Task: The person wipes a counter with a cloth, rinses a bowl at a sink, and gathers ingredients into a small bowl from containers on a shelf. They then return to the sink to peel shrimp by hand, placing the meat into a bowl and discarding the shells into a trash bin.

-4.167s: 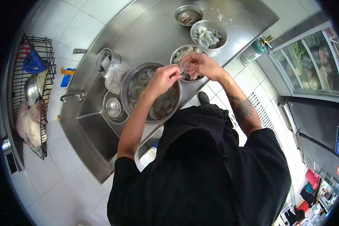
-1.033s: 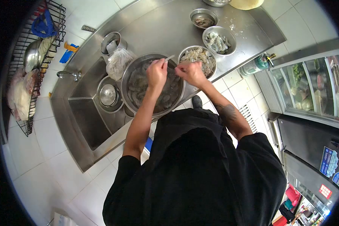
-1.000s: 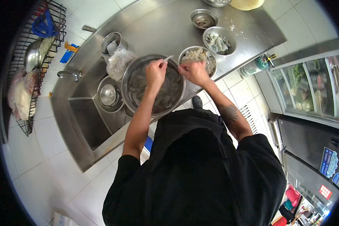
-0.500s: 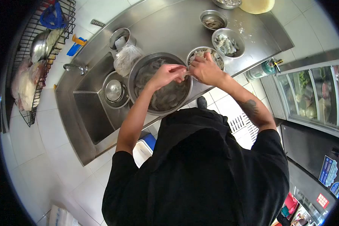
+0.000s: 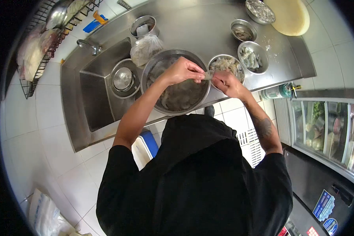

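Over the right side of a large steel bowl (image 5: 146, 74) of grey shrimp in liquid, my left hand (image 5: 185, 71) pinches one end of a small greyish shrimp (image 5: 208, 75). My right hand (image 5: 228, 83) has its fingers closed on the other end of that shrimp, in front of a smaller bowl (image 5: 242, 81) of shrimp pieces. Just beyond, to the right, stands a bowl (image 5: 264, 59) of pale, bluish peeled shrimp. A bowl (image 5: 254, 34) with a few darker pieces sits behind it.
At the left is a sink (image 5: 96, 106) with a round metal container (image 5: 123, 78) in it. A plastic bag (image 5: 145, 49) leans by a steel pot (image 5: 155, 29). Another shrimp bowl (image 5: 260, 11) and a round cream board (image 5: 291, 17) are at the far right.
The camera view has shifted, so the counter appears farther right and higher. My hands have drawn slightly apart, and the shrimp between them now shows more clearly.
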Motion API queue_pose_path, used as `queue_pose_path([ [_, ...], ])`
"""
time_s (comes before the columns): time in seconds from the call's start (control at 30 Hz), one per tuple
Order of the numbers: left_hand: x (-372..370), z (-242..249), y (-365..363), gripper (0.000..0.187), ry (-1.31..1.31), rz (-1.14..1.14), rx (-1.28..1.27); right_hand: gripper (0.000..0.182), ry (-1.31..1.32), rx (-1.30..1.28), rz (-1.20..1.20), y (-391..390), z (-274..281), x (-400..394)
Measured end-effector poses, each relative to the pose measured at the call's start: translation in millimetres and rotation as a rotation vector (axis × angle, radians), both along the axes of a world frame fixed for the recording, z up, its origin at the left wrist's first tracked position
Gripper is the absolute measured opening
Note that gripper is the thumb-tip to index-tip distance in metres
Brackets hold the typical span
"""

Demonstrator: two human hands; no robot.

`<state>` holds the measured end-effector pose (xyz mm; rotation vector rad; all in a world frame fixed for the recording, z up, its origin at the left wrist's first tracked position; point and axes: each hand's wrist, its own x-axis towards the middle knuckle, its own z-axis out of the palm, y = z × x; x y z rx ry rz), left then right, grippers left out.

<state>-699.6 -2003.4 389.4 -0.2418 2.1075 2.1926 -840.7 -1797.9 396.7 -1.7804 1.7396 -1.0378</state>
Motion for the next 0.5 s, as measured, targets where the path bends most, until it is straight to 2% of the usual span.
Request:
queue_pose_path([
  [0.07, -1, 12, 2, 0.02, -0.025, -0.004, 0.092, 0.02, -0.058, -0.078, -0.056, 2, -7, 2],
  [0.13, -5, 17, 5, 0.02, -0.029, 0.007, 0.133, 0.022, -0.328, 0.002, -0.186, 8, -9, 3],
  [0.3, -10, 19, 6, 0.02, -0.08, -0.003, 0.224, 0.023, -0.474, -0.067, -0.303, 19, -16, 6],
  [0.37, -7, 17, -1, 0.021, -0.141, 0.094, 0.17, 0.025, -0.704, -0.277, -0.382, 36, -25, -12],
  [0.4, -7, 14, -6, 0.021, -0.137, 0.088, 0.165, 0.032, -0.602, -0.082, -0.402, 47, -44, -40],
  [0.5, -6, 0, -7, 0.019, -0.138, 0.03, 0.152, 0.041, 0.232, 0.355, -0.588, 44, -32, -37],
])
